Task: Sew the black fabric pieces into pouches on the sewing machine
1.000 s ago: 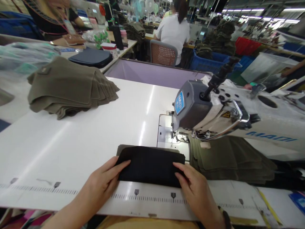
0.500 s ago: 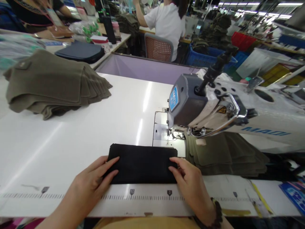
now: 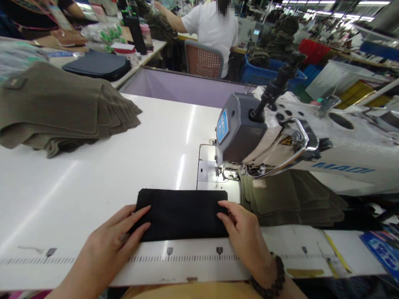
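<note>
A black rectangular fabric piece [image 3: 183, 215] lies flat on the white sewing table [image 3: 149, 158], just in front of the machine's needle plate. My left hand [image 3: 115, 236] grips its left end, thumb and fingertips on top and the other fingers partly hidden at the edge. At the right end, my right hand [image 3: 241, 232] pinches the fabric between thumb and forefinger. Behind and to the right stands the sewing machine [image 3: 240, 128], its presser foot area lit and apart from the fabric.
Olive fabric pieces [image 3: 62, 108] are piled at the left; another olive stack [image 3: 280, 195] lies under the machine arm. A ruler strip [image 3: 193, 258] runs along the front edge. Beyond a purple partition [image 3: 181, 87], a person in a white shirt [image 3: 208, 33] sits on a chair [image 3: 204, 60].
The whole view has shifted slightly, so the table and machine appear a little further left. Both hands keep their hold on the black fabric, which stays at nearly the same spot.
</note>
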### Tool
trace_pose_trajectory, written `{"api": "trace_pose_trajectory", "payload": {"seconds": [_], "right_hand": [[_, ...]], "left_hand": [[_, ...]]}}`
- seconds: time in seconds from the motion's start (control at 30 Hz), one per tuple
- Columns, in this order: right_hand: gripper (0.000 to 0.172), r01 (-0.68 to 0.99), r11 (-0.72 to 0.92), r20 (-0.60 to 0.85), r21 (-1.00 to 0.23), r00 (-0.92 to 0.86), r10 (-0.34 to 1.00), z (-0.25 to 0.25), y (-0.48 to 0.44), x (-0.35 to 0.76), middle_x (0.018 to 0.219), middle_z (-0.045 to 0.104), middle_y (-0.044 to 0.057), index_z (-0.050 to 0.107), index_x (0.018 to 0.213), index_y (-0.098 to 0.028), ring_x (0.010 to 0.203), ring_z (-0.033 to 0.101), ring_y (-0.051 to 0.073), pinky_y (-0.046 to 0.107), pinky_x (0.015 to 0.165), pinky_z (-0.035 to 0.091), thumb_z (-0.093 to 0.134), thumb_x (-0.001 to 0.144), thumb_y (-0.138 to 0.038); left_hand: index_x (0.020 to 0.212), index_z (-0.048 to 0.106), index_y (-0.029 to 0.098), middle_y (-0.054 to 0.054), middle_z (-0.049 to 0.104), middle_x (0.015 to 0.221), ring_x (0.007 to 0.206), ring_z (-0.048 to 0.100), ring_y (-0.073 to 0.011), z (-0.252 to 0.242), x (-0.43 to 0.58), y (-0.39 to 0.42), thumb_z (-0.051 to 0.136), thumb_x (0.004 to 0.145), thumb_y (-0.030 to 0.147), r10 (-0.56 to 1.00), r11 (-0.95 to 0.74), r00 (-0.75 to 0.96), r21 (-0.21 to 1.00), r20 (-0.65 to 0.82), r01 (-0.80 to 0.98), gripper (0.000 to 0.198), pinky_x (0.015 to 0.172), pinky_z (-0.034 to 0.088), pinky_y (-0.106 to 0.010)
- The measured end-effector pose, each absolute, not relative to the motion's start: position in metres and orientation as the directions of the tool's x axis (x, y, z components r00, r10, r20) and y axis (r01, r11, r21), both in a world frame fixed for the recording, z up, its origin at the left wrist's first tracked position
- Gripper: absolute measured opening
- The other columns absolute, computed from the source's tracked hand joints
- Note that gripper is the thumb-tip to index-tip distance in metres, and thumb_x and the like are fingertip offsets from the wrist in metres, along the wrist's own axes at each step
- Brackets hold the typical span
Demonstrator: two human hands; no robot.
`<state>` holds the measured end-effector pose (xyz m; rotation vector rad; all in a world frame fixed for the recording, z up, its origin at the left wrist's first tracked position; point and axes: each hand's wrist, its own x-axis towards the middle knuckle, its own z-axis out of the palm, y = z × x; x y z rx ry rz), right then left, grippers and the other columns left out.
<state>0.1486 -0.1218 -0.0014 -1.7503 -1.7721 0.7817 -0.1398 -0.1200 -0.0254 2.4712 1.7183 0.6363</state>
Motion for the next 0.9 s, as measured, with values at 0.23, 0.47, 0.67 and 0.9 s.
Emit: {"api": "trace_pose_trajectory", "payload": {"seconds": [0.23,0.47,0.67,0.9], "right_hand": [[0.025,0.691,-0.002,-0.040,-0.723,-0.039,0.998,-0.002,-0.120,0.148,0.094,0.065,0.009,0.061,0.101,-0.012,0.084,0.060,0.021,0.036,0.079,0.047,0.048,0.081,-0.019],[0.028,0.713,0.000,-0.048,-0.701,-0.047,0.998,-0.001,-0.120,0.148,0.092,0.065,0.009,0.060,0.106,-0.012,0.084,0.060,0.021,0.035,0.078,0.047,0.047,0.082,-0.020],[0.029,0.724,0.028,-0.016,-0.690,-0.054,0.998,-0.005,-0.121,0.151,0.090,0.067,0.008,0.061,0.105,-0.014,0.078,0.062,0.020,0.032,0.072,0.050,0.047,0.082,-0.025],[0.030,0.760,0.124,0.096,-0.638,-0.081,0.992,-0.014,-0.121,0.155,0.089,0.069,0.009,0.063,0.101,-0.016,0.074,0.065,0.020,0.029,0.064,0.054,0.046,0.082,-0.032]], "left_hand": [[0.104,0.060,0.022,-0.004,0.066,0.093,0.088,0.063,-0.0203,-0.019,-0.137,-0.117,0.037,0.087,0.042,0.866,-0.436,0.355,0.185,0.352,0.881,0.035,0.079,0.053,-0.029],[0.102,0.061,0.019,-0.006,0.065,0.094,0.086,0.064,-0.0205,-0.017,-0.135,-0.117,0.036,0.088,0.041,0.878,-0.422,0.344,0.200,0.334,0.884,0.036,0.077,0.054,-0.030],[0.101,0.062,0.019,-0.006,0.061,0.096,0.078,0.064,-0.0174,-0.005,-0.127,-0.116,0.042,0.085,0.040,0.944,-0.312,0.225,0.425,0.243,0.850,0.033,0.070,0.055,-0.026],[0.105,0.059,0.017,-0.005,0.057,0.096,0.067,0.060,-0.0125,0.008,-0.122,-0.118,0.044,0.083,0.028,0.983,-0.177,0.179,0.547,0.049,0.818,0.029,0.064,0.053,-0.023]]}}
